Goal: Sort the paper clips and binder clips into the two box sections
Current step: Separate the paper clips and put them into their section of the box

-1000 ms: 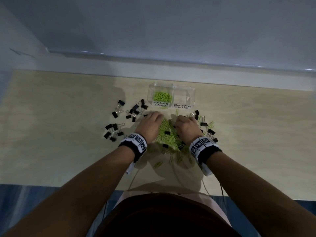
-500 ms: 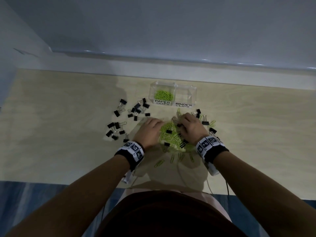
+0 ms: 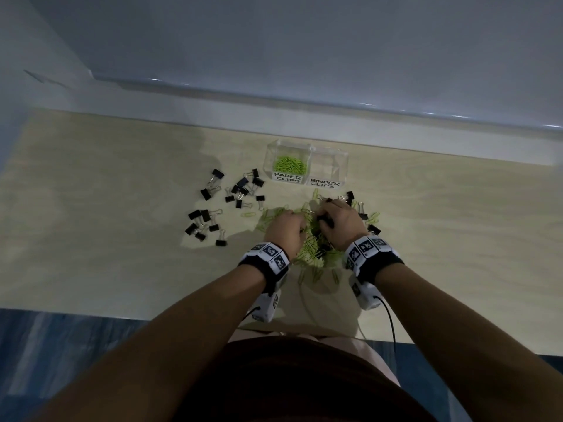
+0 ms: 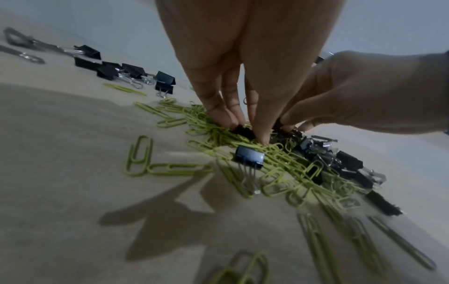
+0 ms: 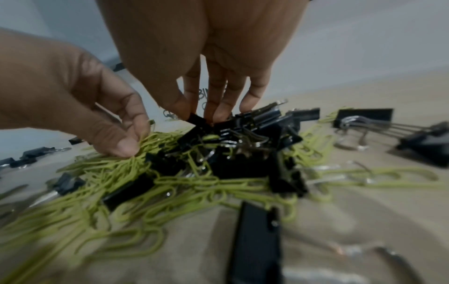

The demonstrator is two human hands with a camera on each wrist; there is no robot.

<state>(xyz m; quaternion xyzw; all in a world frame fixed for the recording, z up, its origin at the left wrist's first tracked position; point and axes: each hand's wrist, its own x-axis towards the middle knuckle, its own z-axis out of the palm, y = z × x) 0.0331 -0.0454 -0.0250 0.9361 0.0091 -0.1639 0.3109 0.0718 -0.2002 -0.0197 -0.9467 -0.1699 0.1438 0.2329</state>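
A clear two-section box (image 3: 342,161) stands at the back; its PAPER CLIPS section (image 3: 288,164) holds green clips, and its BINDER CLIPS section (image 3: 327,169) looks bare. A mixed pile of green paper clips (image 3: 310,251) and black binder clips lies before it. Both hands reach down into this pile. My left hand (image 3: 297,219) (image 4: 245,130) pinches a small black binder clip (image 4: 243,132) among green clips. My right hand (image 3: 324,214) (image 5: 196,115) pinches another black binder clip (image 5: 198,122) at the top of a black cluster (image 5: 243,146).
Several black binder clips (image 3: 237,193) lie scattered on the wooden table left of the pile, a few more (image 3: 362,214) to its right. Loose paper clips (image 3: 318,274) trail toward the table's near edge. A pale wall runs behind the box.
Both hands have stayed on the pile with their fingers working in it. The right hand has crept a little farther toward the box.
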